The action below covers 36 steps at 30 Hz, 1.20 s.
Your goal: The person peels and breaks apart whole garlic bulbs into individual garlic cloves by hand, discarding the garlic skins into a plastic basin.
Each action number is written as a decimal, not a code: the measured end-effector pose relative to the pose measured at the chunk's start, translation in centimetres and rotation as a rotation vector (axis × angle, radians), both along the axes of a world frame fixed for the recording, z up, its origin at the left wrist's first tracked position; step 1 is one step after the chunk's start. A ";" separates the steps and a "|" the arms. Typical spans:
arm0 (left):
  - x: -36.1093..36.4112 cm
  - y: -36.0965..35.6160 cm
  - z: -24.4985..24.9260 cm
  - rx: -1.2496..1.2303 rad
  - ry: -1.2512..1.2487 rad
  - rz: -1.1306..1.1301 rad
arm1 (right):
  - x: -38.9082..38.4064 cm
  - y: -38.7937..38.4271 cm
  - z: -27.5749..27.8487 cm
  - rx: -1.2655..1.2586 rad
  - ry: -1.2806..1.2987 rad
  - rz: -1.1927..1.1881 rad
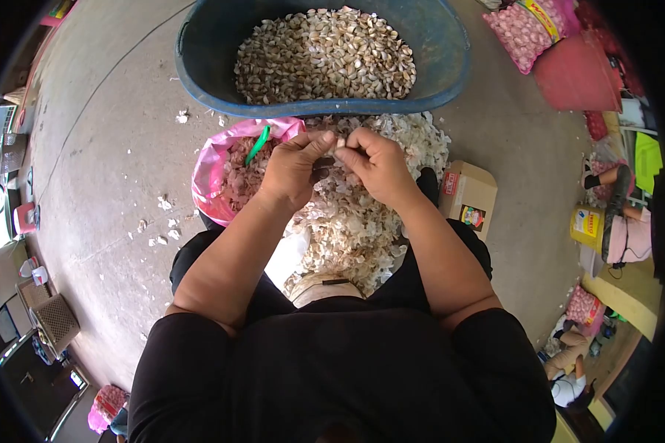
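Both my hands meet above a heap of pale papery garlic skins [355,244]. My right hand [377,164] pinches a small garlic clove [340,142] between thumb and fingers. Close beside it, my left hand [297,167] has its thumb and forefinger pressed together near the clove; whether anything is between them is too small to tell. Just beyond the hands stands a large blue tub [273,109] with many loose garlic cloves [325,55] inside. A pink plastic bag [208,177] with brownish skins and a green strip [258,145] lies left of my left hand.
A cardboard box [471,193] stands on the floor to the right. Farther right are a red tub [578,72], pink net bags of garlic [521,37], a yellow bucket [587,225] and other people's limbs. Scraps of skin dot the floor at left.
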<state>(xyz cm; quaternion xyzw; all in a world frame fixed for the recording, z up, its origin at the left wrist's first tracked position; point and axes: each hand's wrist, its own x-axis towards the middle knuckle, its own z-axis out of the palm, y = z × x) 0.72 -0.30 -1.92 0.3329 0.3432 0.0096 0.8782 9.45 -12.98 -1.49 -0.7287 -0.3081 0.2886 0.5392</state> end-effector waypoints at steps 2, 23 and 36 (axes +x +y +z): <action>0.1 -0.1 0.1 0.001 -0.006 0.011 | 0.2 -0.2 -0.1 0.010 0.159 0.011; 0.1 -0.1 0.5 0.052 -0.155 -0.189 | 1.4 -1.3 1.3 0.114 0.527 0.227; -1.1 -0.8 1.3 0.948 -0.139 -0.286 | 0.0 -1.4 -1.5 0.148 1.138 -0.095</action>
